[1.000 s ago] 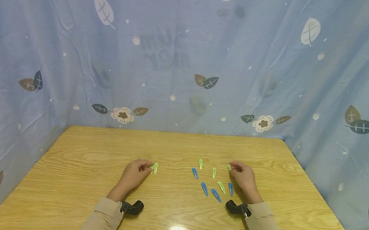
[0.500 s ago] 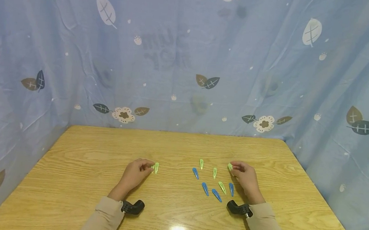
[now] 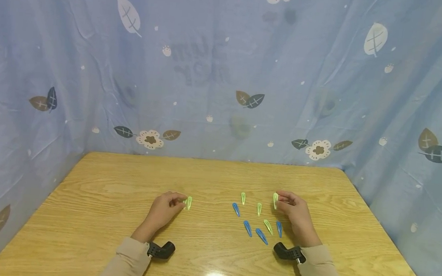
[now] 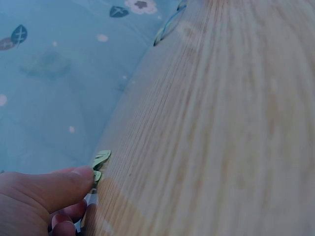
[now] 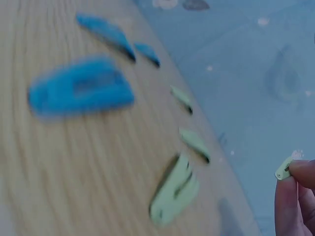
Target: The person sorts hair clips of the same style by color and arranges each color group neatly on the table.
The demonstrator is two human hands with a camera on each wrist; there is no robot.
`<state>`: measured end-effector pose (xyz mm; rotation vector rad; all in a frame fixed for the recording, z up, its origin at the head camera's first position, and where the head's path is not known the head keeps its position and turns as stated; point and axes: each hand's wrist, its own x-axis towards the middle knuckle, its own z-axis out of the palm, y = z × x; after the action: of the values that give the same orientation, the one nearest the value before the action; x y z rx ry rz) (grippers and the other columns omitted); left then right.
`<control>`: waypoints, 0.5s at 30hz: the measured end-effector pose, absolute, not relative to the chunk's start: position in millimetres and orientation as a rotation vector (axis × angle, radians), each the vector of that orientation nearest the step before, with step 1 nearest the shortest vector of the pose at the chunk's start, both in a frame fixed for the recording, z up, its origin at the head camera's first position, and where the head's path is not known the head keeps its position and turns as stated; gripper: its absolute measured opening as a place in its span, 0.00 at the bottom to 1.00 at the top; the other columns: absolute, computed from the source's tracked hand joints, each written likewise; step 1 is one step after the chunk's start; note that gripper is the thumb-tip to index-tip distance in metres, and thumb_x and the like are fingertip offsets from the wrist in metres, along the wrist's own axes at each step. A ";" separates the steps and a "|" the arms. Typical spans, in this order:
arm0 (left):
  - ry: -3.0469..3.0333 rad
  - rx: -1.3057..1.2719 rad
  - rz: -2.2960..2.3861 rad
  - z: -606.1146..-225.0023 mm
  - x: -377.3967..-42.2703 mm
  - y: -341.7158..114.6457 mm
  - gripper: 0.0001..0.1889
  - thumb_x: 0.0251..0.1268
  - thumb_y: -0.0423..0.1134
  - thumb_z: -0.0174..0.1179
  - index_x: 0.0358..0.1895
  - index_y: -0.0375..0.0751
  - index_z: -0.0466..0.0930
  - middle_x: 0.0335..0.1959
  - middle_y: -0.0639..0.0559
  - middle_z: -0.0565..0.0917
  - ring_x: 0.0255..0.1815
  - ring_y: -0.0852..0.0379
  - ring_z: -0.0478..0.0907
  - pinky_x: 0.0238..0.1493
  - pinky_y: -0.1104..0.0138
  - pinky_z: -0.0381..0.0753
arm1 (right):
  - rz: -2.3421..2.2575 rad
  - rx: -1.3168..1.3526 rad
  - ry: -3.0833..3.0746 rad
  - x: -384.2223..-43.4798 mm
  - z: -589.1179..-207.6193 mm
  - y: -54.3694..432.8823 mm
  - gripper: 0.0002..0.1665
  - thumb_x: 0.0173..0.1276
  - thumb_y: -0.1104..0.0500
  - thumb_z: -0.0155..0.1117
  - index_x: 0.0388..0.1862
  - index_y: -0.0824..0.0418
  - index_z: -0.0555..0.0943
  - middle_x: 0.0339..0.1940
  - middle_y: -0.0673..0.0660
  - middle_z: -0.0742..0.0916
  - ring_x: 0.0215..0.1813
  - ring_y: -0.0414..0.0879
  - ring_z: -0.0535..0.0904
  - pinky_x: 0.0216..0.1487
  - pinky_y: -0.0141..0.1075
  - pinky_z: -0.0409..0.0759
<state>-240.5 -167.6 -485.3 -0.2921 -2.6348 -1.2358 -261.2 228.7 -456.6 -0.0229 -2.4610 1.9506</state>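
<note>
My left hand [image 3: 164, 210] is low over the left of the table, its thumb and fingers pinching a green snap hair clip [image 4: 97, 176]. Right beside that one lies another green hair clip [image 3: 189, 203]. On the other side, my right hand [image 3: 294, 211] holds a green hair clip [image 5: 283, 169] between thumb and fingertips, raised above the table, partly covered by the fingers. Left of this hand, several loose clips lie spread out, among them a green hair clip [image 3: 268, 227] and a blue hair clip [image 3: 261, 236].
The wooden table [image 3: 202, 251] ends at the back against a blue patterned curtain [image 3: 212, 66], which also runs along both sides. Black wrist camera mounts [image 3: 161, 250] stick out from both sleeves. A bright reflection shows near the front.
My right hand has lifted its green hair clip slightly off the table, and more of the clip shows. The left hand stays in place. The head view has shifted a little.
</note>
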 end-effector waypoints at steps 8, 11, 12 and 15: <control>-2.654 -0.276 -1.237 -483.0 -236.0 -168.7 0.09 0.60 0.34 0.66 0.44 0.40 0.86 0.27 0.56 0.76 0.26 0.60 0.69 0.28 0.68 0.71 | 1.996 0.069 -2.484 -250.5 -440.4 204.1 0.23 0.66 0.65 0.61 0.60 0.68 0.74 0.48 0.61 0.78 0.46 0.45 0.76 0.50 0.35 0.75; -2.659 -0.274 -1.223 -481.9 -236.1 -169.5 0.10 0.60 0.34 0.66 0.45 0.40 0.86 0.27 0.56 0.76 0.26 0.61 0.69 0.28 0.69 0.71 | 2.021 0.080 -2.466 -244.4 -433.9 189.2 0.23 0.66 0.65 0.60 0.60 0.68 0.75 0.49 0.61 0.78 0.48 0.47 0.74 0.51 0.37 0.74; -2.661 -0.277 -1.217 -482.0 -236.7 -169.4 0.10 0.60 0.34 0.66 0.45 0.40 0.86 0.27 0.57 0.75 0.26 0.61 0.69 0.28 0.69 0.71 | 2.043 0.075 -2.449 -242.2 -431.7 183.9 0.23 0.66 0.66 0.61 0.60 0.68 0.75 0.49 0.61 0.77 0.48 0.47 0.74 0.51 0.38 0.74; -2.661 -0.297 -1.212 -482.4 -238.6 -168.4 0.10 0.61 0.35 0.66 0.45 0.40 0.85 0.27 0.57 0.75 0.27 0.61 0.68 0.28 0.69 0.71 | 2.079 0.081 -2.411 -236.9 -425.6 167.7 0.22 0.66 0.66 0.61 0.59 0.69 0.75 0.49 0.61 0.77 0.47 0.46 0.74 0.52 0.41 0.74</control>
<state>-238.6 -168.4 -482.4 -0.2965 -2.6615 -1.2117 -236.9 167.7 -425.6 0.0812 -2.4105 2.0794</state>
